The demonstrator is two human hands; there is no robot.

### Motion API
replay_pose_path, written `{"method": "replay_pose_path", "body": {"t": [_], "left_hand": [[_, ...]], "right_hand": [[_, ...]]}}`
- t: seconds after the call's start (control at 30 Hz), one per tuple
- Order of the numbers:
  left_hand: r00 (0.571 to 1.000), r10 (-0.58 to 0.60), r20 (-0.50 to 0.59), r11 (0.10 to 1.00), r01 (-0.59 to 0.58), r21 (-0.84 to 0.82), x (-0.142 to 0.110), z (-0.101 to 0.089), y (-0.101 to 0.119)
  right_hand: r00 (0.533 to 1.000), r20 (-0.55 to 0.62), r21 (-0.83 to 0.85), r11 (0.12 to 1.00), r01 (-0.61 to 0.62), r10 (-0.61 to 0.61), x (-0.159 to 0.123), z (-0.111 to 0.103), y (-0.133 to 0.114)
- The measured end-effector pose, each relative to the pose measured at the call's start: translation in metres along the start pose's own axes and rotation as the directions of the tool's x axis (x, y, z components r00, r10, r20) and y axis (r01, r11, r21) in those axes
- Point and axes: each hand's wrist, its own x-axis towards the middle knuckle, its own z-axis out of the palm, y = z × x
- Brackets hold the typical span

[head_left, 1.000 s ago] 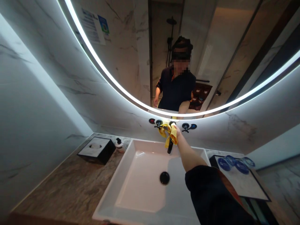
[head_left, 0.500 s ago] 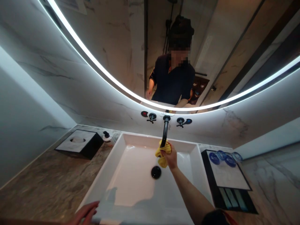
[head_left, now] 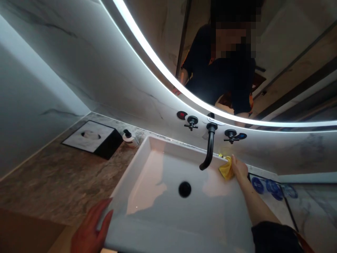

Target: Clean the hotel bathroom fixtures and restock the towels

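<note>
My right hand (head_left: 240, 168) is closed on a yellow cloth (head_left: 226, 170). It presses the cloth at the back right rim of the white rectangular sink (head_left: 158, 230), with part of the cloth hanging inside the basin. Left of this hand, the black spout (head_left: 210, 149) curves out from the wall over the sink. My left hand (head_left: 91, 228) rests at the sink's front left corner. Its thumb and fingers are spread apart on either side of the rim. A black drain (head_left: 184, 189) sits in the basin floor.
Black cross handles (head_left: 192, 122) flank the spout on the wall, below a large lit mirror (head_left: 195, 52). A tissue box (head_left: 89, 135) and a pump bottle (head_left: 130, 138) stand on the left counter (head_left: 86, 175). Blue-lidded round items (head_left: 271, 186) lie at the right.
My right hand has moved the yellow cloth off the spout to the back right rim. My left hand has come further into view at the sink's edge. The view has shifted.
</note>
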Motion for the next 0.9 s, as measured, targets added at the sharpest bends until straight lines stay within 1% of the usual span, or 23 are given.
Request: {"method": "replay_pose_path", "body": {"t": [0.03,0.1,0.17,0.27,0.33,0.4,0.47,0.5,0.53,0.6,0.7,0.77,0.8,0.9], "left_hand": [[0.999,0.035,0.010,0.999,-0.035,0.007,-0.002,0.002,-0.003],[0.998,0.070,0.007,0.997,-0.070,0.030,-0.005,0.003,-0.006],[0.996,0.089,-0.016,0.995,-0.088,0.055,-0.007,0.004,-0.007],[0.985,0.168,-0.039,0.982,-0.164,0.090,-0.009,0.003,-0.003],[0.971,0.224,-0.080,0.968,-0.212,0.132,-0.008,0.003,0.001],[0.952,0.267,-0.149,0.955,-0.240,0.176,-0.008,0.002,0.005],[0.938,0.286,-0.198,0.951,-0.252,0.181,-0.008,0.002,0.009],[0.935,0.285,-0.211,0.953,-0.253,0.166,-0.009,0.002,0.010],[0.937,0.274,-0.217,0.958,-0.247,0.146,-0.010,0.002,0.011],[0.948,0.238,-0.210,0.970,-0.222,0.099,-0.013,0.004,0.013],[0.978,0.163,-0.128,0.986,-0.166,-0.017,-0.019,0.005,0.012],[0.991,0.097,-0.097,0.983,-0.111,-0.148,-0.023,0.000,0.010],[0.993,0.062,-0.099,0.974,-0.082,-0.211,-0.026,-0.005,0.007],[0.985,-0.058,-0.163,0.947,0.003,-0.321,-0.039,-0.027,-0.007]], "right_hand": [[0.998,-0.029,-0.023,0.998,0.055,-0.056,-0.006,0.001,-0.020],[0.984,-0.073,0.013,0.987,0.163,-0.162,-0.021,0.004,-0.071],[0.973,-0.101,0.098,0.971,0.218,-0.208,-0.038,0.009,-0.135],[0.963,-0.103,0.195,0.945,0.264,-0.248,-0.061,0.017,-0.237],[0.951,-0.084,0.238,0.921,0.309,-0.297,-0.074,0.021,-0.303],[0.925,-0.045,0.282,0.884,0.374,-0.377,-0.082,0.020,-0.361],[0.887,0.041,0.347,0.840,0.418,-0.459,-0.086,0.015,-0.407],[0.862,0.094,0.384,0.817,0.431,-0.498,-0.087,0.011,-0.426],[0.831,0.143,0.413,0.796,0.443,-0.537,-0.088,0.007,-0.442],[0.761,0.222,0.441,0.759,0.479,-0.609,-0.090,-0.001,-0.464],[0.653,0.284,0.405,0.705,0.582,-0.702,-0.100,-0.005,-0.483],[0.591,0.308,0.373,0.666,0.646,-0.746,-0.113,-0.004,-0.487],[0.561,0.316,0.360,0.644,0.675,-0.765,-0.120,-0.003,-0.486],[0.468,0.330,0.353,0.567,0.744,-0.820,-0.150,0.001,-0.477]]}}
